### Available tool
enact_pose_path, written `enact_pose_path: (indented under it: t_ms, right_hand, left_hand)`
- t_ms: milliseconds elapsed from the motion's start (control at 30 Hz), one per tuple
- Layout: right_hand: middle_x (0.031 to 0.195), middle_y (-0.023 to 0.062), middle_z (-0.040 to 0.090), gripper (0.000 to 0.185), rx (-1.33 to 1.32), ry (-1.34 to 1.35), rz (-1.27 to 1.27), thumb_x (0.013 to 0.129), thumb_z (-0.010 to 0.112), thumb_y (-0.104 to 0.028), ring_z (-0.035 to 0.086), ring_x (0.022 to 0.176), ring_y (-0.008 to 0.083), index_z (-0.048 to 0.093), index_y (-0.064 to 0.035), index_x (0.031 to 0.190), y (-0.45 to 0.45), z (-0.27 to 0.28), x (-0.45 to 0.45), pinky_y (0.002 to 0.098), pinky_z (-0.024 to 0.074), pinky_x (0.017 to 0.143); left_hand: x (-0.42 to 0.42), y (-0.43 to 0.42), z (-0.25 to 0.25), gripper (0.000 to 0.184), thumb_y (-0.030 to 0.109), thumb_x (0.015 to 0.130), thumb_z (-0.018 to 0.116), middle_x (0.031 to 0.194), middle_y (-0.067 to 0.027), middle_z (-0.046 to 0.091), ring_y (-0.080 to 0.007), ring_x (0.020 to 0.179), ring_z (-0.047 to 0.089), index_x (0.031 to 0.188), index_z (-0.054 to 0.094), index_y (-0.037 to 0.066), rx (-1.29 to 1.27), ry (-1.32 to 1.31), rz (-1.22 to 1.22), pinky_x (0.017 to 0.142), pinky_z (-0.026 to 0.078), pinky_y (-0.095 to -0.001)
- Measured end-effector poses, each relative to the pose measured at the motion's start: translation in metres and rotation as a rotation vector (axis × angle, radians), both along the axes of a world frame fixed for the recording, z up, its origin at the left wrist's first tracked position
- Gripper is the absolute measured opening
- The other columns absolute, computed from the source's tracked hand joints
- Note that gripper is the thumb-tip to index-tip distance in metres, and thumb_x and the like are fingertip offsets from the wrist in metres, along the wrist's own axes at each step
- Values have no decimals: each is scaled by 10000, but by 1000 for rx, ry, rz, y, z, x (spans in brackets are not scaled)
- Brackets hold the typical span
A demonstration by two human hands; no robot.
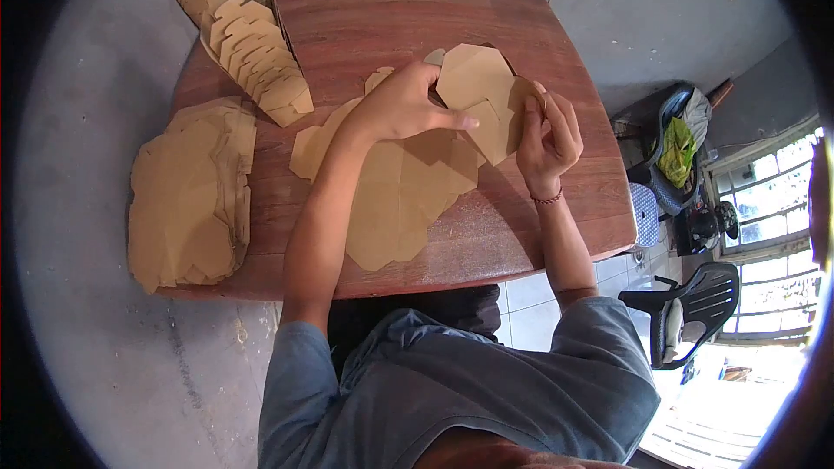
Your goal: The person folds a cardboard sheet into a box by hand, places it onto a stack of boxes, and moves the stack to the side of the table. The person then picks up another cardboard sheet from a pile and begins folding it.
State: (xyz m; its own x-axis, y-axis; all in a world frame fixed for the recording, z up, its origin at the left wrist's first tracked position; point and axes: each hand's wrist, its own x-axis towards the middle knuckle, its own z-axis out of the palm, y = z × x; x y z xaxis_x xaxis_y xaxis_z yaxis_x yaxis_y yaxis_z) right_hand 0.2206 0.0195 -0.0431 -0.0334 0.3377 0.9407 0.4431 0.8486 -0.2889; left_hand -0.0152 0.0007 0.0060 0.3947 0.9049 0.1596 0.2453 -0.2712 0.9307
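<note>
Between my hands, raised over the wooden table, is a partly folded cardboard box (pixel 473 78) with flat brown panels. My left hand (pixel 413 108) holds its left side, the thumb lying across a panel and the fingers hidden behind. On the right side, my right hand (pixel 549 135) pinches the cardboard edge between thumb and fingers. Under my left forearm, a flat unfolded cardboard sheet (pixel 391 208) with cut flaps lies on the table.
A thick stack of flat cardboard sheets (pixel 187 200) sits at the table's left edge. Behind it, a row of nested folded cardboard pieces (pixel 256 52) leans toward the back left corner. The wooden table (pixel 347 22) meets the grey wall. Chairs (pixel 699 313) stand off to the right.
</note>
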Motion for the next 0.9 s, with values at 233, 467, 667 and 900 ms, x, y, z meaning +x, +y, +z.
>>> enact_pose_path:
  t_ms: [233,467,667,900]
  right_hand:
    - [1181,212,623,350,-132,-251,384,846,634,-5,653,851,218,703,31,1188,-13,21,0,305,532,719]
    - [1154,175,635,267,-294,-289,463,885,687,-83,665,1004,266,724,15,1131,-12,14,-7,342,558,834]
    - [1106,117,655,217,-323,-306,402,808,793,-41,678,994,231,738,-2,1014,-12,13,-10,327,575,817]
    - [1056,107,655,198,-387,-309,408,797,819,-46,693,927,217,690,-2,940,-16,11,-15,333,588,755]
  left_hand:
    - [-19,-5,5,336,173,739,847,964,-66,751,-139,832,653,1001,744,-9,-16,39,-44,806,502,-319]
    - [-23,-12,10,333,211,706,843,874,-103,722,-245,903,650,970,752,29,69,193,-26,914,475,-366]
    - [-21,-11,7,318,275,712,827,749,-138,681,-311,843,665,917,754,44,222,364,23,1004,421,-423]
    - [-14,-24,17,249,243,719,820,724,-148,675,-328,777,664,822,725,37,342,521,96,998,401,-426]
